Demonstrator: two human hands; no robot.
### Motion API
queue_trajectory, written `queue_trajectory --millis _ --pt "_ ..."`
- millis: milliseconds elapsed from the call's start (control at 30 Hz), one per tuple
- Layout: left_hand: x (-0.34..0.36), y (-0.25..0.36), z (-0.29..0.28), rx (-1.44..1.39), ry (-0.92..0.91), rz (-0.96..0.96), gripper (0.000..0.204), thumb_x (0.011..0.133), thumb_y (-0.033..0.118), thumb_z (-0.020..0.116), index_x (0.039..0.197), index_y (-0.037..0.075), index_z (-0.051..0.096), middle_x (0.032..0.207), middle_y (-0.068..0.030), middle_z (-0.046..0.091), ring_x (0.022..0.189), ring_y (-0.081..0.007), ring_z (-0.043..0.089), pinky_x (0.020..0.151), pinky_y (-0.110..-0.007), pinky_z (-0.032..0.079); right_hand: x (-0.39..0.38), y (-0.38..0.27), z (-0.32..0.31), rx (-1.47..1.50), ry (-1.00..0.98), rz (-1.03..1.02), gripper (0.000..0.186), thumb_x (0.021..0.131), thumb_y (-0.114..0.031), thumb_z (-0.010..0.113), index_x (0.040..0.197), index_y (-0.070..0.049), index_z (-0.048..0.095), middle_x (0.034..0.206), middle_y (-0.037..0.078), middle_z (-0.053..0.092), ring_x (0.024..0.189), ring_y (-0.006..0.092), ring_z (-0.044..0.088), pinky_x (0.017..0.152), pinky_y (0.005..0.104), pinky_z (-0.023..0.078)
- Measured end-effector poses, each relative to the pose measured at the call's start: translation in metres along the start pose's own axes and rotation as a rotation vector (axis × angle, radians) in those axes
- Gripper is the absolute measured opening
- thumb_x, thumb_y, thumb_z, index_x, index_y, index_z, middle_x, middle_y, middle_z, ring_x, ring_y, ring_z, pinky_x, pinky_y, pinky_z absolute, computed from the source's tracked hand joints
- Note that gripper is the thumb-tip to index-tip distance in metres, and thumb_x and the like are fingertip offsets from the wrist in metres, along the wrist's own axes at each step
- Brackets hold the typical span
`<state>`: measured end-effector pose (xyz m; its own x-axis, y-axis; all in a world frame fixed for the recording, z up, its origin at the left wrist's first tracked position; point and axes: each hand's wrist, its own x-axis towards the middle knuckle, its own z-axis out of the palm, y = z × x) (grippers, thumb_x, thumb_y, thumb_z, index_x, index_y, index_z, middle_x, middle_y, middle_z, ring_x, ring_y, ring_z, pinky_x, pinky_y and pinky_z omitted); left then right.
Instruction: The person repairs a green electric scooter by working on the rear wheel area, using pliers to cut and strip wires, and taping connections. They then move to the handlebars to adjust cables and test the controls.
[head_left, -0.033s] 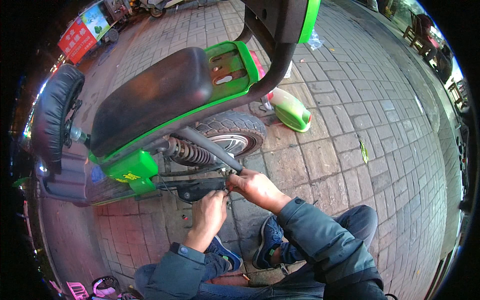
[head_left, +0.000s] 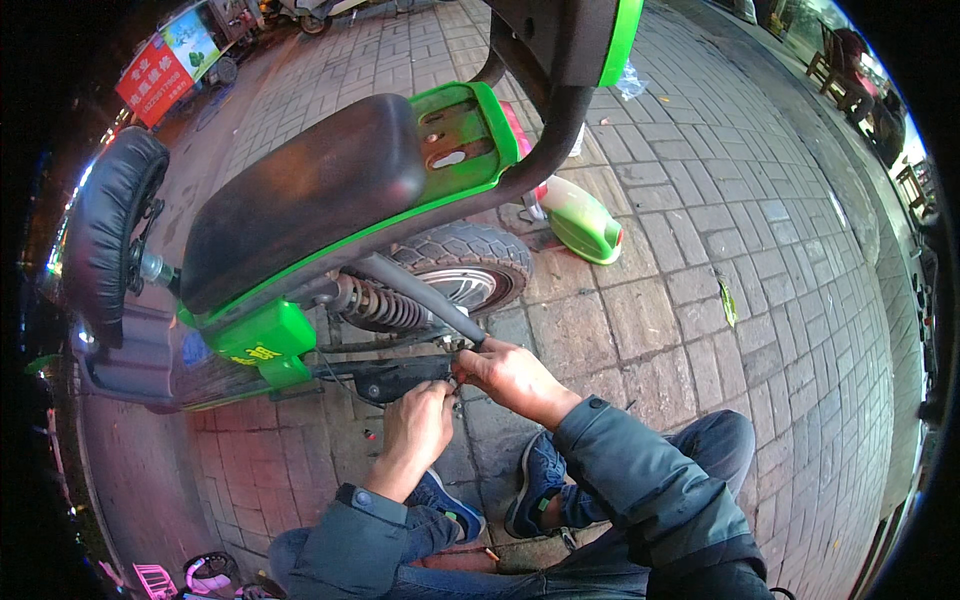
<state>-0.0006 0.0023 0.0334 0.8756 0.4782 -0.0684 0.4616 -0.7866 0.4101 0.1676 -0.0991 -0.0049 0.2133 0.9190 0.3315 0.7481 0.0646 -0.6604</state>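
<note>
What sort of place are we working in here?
Likely an outdoor sidewalk beside a street: brick paving covers the ground, a red sign stands at the upper left, and a wooden chair sits toward the upper right.

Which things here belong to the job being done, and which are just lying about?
Seemingly part of the job:
green-and-black scooter;
its long, black, plastic-looking part, near the left grip and right grip;
its dark metal coil spring.

Apparently just lying about:
slender green leaf;
crumpled, clear, plastic-looking scrap.
</note>
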Motion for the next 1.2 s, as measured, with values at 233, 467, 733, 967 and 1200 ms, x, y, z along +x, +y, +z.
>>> queue_trajectory --millis 233,467,733,967,1200 --pt "0.007 -0.009 0.004 0.105 -0.029 0.013 0.026 0.079 0.008 0.075 0.100 0.004 0.059 0.099 -0.0166 0.065 0.090 -0.0383 0.068 0.077 -0.047 0.056 -0.002 -0.004 0.005 0.040 0.027 0.072 0.020 0.083 -0.013 0.077 0.099 -0.010 0.064 0.092 0.012 0.065 0.084 0.0336 0.069 0.073 0.0419 0.057" --pt "0.005 -0.018 0.011 0.111 0.096 0.110 0.023 0.081 0.007 0.074 0.100 0.006 0.060 0.092 -0.0145 0.067 0.084 -0.0361 0.069 0.071 -0.046 0.056 -0.002 0.000 0.008 0.140 0.033 0.130 0.022 0.084 -0.013 0.077 0.102 -0.009 0.065 0.095 0.011 0.069 0.088 0.0318 0.070 0.077 0.0401 0.057" --pt "0.001 -0.014 0.008 -0.015 0.197 0.172 0.021 0.085 0.010 0.073 0.105 0.008 0.068 0.092 -0.0137 0.073 0.080 -0.0342 0.071 0.068 -0.042 0.057 -0.004 0.006 0.006 0.220 0.073 0.149 0.022 0.085 -0.010 0.075 0.104 -0.008 0.066 0.092 0.007 0.071 0.090 0.0287 0.072 0.078 0.0379 0.057" --pt "0.002 -0.010 0.010 -0.199 0.181 0.028 0.014 0.090 0.018 0.074 0.091 0.005 0.071 0.079 -0.0144 0.071 0.072 -0.0352 0.070 0.063 -0.043 0.054 -0.009 0.000 0.008 0.085 0.070 0.128 0.020 0.085 -0.014 0.076 0.101 -0.011 0.065 0.088 0.010 0.067 0.085 0.0324 0.069 0.074 0.0413 0.057" --pt "0.004 -0.009 0.014 -0.410 0.181 -0.189 0.007 0.094 0.008 0.069 0.098 0.003 0.067 0.076 -0.0153 0.072 0.064 -0.0254 0.074 0.056 -0.037 0.055 -0.008 -0.007 0.006 0.064 0.071 0.073 0.019 0.084 -0.016 0.077 0.099 -0.013 0.066 0.084 0.011 0.063 0.080 0.0340 0.067 0.071 0.0429 0.056"
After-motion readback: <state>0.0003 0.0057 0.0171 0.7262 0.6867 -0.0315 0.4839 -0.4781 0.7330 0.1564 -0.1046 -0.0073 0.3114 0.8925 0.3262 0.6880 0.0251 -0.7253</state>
